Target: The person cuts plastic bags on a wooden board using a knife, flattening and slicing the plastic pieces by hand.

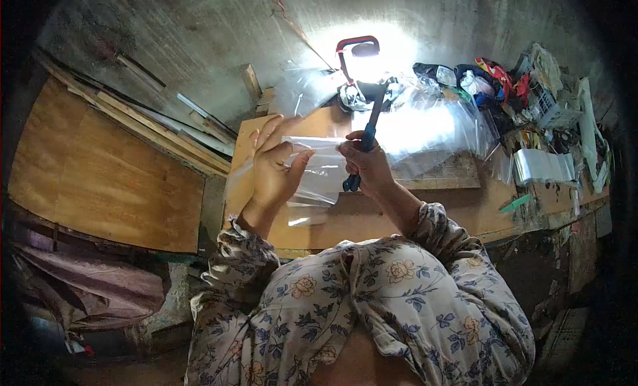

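Observation:
Between my hands a clear plastic sheet [320,180] hangs over the wooden table [259,226]. My left hand [276,163] pinches its upper left edge between thumb and a finger, with the other fingers raised. The sheet's upper right corner is at the fingertips of my right hand [369,163]. That hand is also wrapped round a dark blue tool [375,117], whose long blade-like end points up and whose blue handle end shows below the fingers. What kind of tool it is I cannot tell.
A bright lamp [364,50] stands at the back, with clear plastic sheets [425,133] before it. At the right are a grey basket [555,110], a stack of plastic bags [543,167] and a green strip [515,203]. A wooden board [106,167] lies left.

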The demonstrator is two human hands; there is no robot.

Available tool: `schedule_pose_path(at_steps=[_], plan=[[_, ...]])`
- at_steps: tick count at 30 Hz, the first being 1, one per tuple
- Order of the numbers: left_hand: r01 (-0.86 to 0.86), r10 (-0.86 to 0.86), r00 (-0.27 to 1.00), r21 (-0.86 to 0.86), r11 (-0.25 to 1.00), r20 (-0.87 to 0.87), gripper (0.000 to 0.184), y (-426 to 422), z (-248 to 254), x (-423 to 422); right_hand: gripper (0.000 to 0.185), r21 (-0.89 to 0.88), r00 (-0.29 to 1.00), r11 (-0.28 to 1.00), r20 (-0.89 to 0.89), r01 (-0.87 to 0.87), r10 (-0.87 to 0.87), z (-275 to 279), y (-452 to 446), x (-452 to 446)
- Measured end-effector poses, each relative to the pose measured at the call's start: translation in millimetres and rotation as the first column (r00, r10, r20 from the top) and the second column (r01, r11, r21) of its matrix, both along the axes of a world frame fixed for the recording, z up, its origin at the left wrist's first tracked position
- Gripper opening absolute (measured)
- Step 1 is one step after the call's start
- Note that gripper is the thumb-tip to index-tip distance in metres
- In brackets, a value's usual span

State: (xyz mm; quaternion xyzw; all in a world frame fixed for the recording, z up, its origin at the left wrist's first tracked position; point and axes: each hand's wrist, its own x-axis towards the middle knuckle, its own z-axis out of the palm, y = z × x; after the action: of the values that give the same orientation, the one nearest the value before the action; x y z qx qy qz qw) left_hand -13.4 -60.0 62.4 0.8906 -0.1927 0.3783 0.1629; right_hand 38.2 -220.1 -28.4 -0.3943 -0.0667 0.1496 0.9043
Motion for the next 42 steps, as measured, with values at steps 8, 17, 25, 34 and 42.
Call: schedule_pose_path(at_steps=[8,17,25,34,42], plan=[[0.136,-0.187,0.955,-0.219,0.966,-0.229,0.006,10,-21,12,0.025,-0.482,0.692,0.677,0.72,0.557,-0.057,13,-18,16],[0.076,-0.178,0.943,-0.338,0.938,-0.282,0.01,4,-30,15,0.03,-0.71,0.521,0.473,0.704,0.522,0.482,55,-13,26],[0.093,-0.221,0.94,-0.43,0.898,-0.259,0.014,7,-35,16,0.025,-0.649,0.465,0.487,0.76,0.584,0.454,56,-5,30],[-0.058,0.059,0.998,-0.252,0.966,-0.005,0.011,17,-85,13,0.023,-0.602,0.3,0.341,0.717,0.722,0.629,133,-4,52],[-0.093,0.021,0.988,-0.48,0.872,-0.153,0.004,38,-63,6,0.02,-0.63,0.465,0.4,0.769,0.666,0.438,167,-34,63]])
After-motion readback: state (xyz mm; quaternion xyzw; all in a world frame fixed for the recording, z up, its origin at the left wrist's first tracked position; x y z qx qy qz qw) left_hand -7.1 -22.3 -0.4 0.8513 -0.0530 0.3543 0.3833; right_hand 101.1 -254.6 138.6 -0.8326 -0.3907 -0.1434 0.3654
